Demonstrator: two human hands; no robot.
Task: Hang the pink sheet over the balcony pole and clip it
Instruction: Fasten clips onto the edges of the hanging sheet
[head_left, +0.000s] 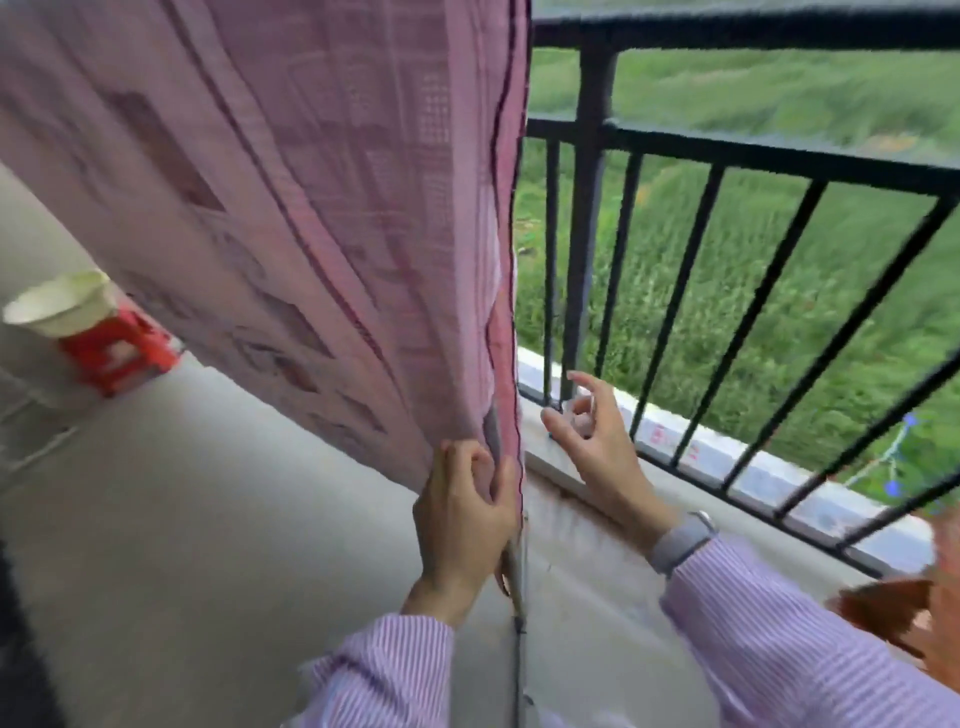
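On the concrete balcony floor (208, 545), bounded at right by a black metal railing (592, 218) set on a pale stone ledge (727, 457), the pink sheet (311, 208) hangs draped from above the frame, filling the upper left; the pole carrying it cannot be seen. Beyond the railing lies green grass (779, 104). Toward the floor's left edge, a red plastic stool (122, 353) carries a white basin (60, 304). The left hand (465, 514), striped sleeve (384, 675) at the wrist, is closed around the sheet's lower right edge and a thin rod (517, 571) below it. The right hand (597, 447), wearing a wristwatch (680, 540), pinches a small pale clip (583, 415) near the ledge's inner edge, beside a railing post.
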